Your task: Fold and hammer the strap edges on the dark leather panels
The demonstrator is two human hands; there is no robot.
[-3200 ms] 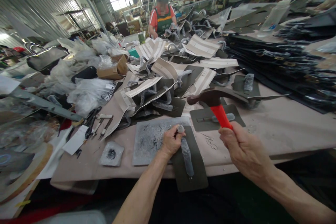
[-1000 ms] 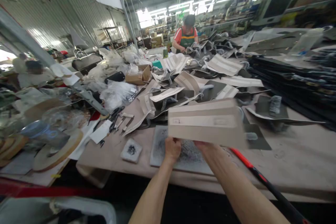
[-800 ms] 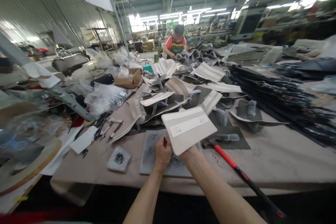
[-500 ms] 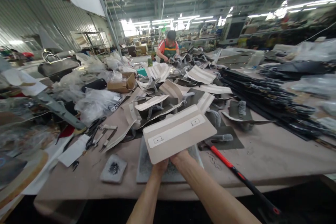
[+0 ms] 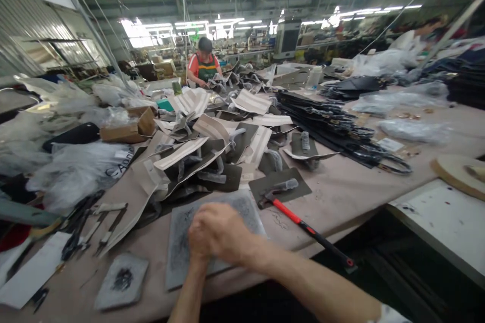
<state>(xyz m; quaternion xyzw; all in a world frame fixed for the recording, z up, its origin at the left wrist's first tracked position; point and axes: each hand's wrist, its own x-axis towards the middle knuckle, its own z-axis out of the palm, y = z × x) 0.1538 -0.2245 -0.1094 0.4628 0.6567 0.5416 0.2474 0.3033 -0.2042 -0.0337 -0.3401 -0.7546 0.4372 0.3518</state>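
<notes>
My right hand (image 5: 223,232) is curled like a fist over the scuffed grey metal plate (image 5: 180,242) at the table's front edge. My left hand (image 5: 196,242) lies mostly hidden under it, so its fingers do not show. What the hands hold, if anything, is covered. A hammer (image 5: 299,222) with a red and black handle lies on the table just right of the plate, its head resting on a dark leather piece (image 5: 293,187) with a wrapped handle. The beige panel is out of view.
A heap of beige and dark bag panels (image 5: 197,146) fills the table beyond the plate. Scissors and small tools (image 5: 83,227) lie left, beside a small grey pad (image 5: 121,280). Black stacked pieces (image 5: 333,121) run along the right. A co-worker (image 5: 204,63) stands far back. A white table (image 5: 447,217) adjoins at right.
The beige panel I held up half a second ago is gone from view. Both hands have come down together over the grey plate. The view has swung right. The hammer lies where I set it.
</notes>
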